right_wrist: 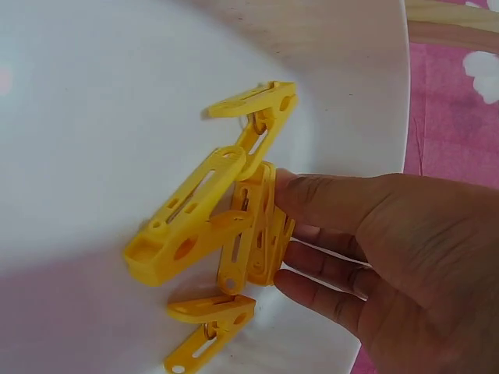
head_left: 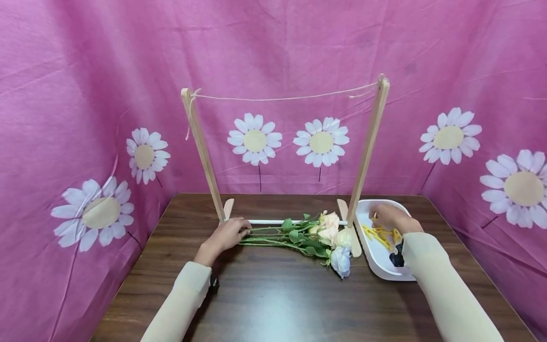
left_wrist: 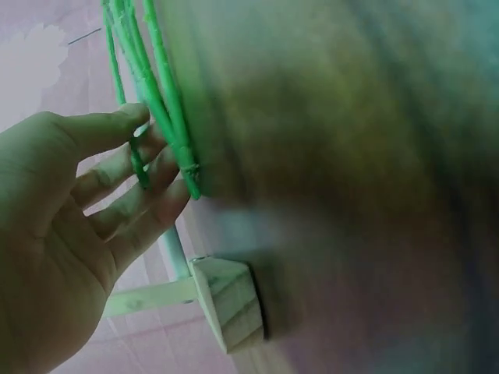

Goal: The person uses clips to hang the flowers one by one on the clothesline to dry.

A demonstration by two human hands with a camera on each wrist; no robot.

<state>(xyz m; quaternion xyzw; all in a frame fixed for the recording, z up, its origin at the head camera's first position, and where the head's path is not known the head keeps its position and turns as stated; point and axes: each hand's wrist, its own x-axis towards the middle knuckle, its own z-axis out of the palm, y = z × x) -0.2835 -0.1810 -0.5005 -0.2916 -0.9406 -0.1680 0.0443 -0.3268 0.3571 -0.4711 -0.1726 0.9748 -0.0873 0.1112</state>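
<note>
My left hand [head_left: 228, 233] is at the cut ends of several roses lying on the table. In the left wrist view one green stem [left_wrist: 139, 160] runs between the thumb and fingers of that hand [left_wrist: 86, 183], which pinch it; other stems pass beside the fingertips. The rose blooms [head_left: 329, 230], peach, cream and pale blue, point right. Inside a white tray [head_left: 376, 270], my right hand [head_left: 391, 217] reaches among yellow clothespins [head_left: 380, 236]. Seen from the right wrist, the thumb and fingers of this hand [right_wrist: 374, 241] pinch a yellow clothespin [right_wrist: 265, 234] from its side.
Behind the roses stands a wooden frame [head_left: 369, 152] with a white bottom rod [head_left: 267, 222] and a string [head_left: 282, 99] tied across its top. The brown table [head_left: 273, 294] meets a pink curtain [head_left: 286, 52] printed with daisies.
</note>
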